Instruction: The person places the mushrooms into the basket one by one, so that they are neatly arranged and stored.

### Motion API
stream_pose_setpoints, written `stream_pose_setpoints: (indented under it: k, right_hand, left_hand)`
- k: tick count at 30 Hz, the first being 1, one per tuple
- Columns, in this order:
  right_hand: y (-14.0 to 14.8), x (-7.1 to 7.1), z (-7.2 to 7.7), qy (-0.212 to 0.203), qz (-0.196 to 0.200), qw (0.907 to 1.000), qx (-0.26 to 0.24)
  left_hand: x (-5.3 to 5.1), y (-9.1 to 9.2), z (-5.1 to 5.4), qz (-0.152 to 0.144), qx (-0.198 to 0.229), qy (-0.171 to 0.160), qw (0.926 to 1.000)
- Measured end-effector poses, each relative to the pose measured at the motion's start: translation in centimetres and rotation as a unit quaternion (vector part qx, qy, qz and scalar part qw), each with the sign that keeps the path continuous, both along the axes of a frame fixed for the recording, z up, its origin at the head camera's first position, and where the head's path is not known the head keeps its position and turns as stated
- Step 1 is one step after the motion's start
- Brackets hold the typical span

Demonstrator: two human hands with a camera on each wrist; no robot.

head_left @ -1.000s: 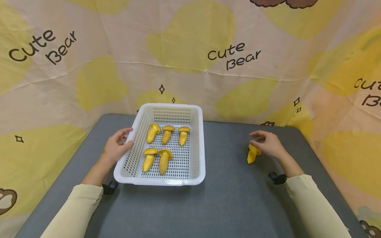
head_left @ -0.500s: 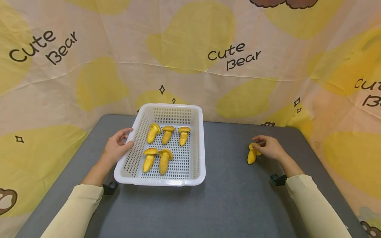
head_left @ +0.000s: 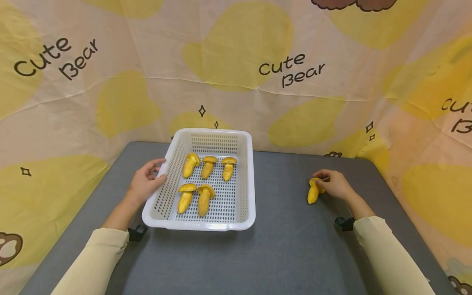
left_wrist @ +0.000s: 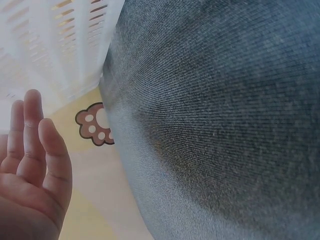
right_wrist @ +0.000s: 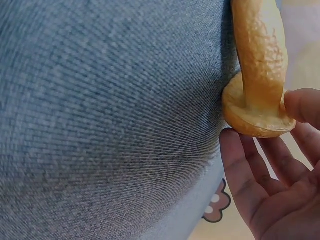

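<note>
A yellow mushroom (head_left: 313,194) lies on the grey table at the right, its cap partly covered by my right hand (head_left: 333,184). In the right wrist view, the thumb (right_wrist: 303,106) is against the stem side of the mushroom's cap (right_wrist: 259,122), with the fingertips on the cap's other side, pinching it. My left hand (head_left: 143,183) is at the left rim of a white perforated basket (head_left: 199,225), thumb and forefinger tips touching it. The left wrist view has its fingers (left_wrist: 34,135) fairly straight beside the basket's wall (left_wrist: 60,55).
Inside the basket are several yellow mushrooms in two rows, among them a front one (head_left: 204,203) and a back right one (head_left: 228,172). The grey table (head_left: 280,254) extends around it. A patterned cloth (head_left: 236,49) hangs behind and at both sides.
My right hand has drawn slightly back to the right and its thumb and fingers have closed on the mushroom's cap. The left hand and basket look unmoved.
</note>
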State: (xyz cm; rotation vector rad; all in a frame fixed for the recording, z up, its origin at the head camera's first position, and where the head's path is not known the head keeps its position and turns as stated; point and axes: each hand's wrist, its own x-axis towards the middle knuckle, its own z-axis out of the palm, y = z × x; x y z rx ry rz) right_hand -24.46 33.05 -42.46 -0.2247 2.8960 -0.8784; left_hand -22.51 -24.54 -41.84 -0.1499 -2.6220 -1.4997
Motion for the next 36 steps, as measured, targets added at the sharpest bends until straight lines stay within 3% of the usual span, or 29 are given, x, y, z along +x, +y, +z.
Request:
stream_pose_setpoints:
  k: [17,36]
  right_hand:
    - [-0.5,-0.2,0.2,0.023,-0.002,0.9997,-0.004]
    - [-5.0,0.6,3.1,0.091,0.052,0.9944,-0.014]
  left_hand:
    - [0.1,0.0,0.1,0.001,-0.002,-0.007,1.0000]
    - [0.2,0.0,0.3,-0.003,0.005,-0.008,0.9999]
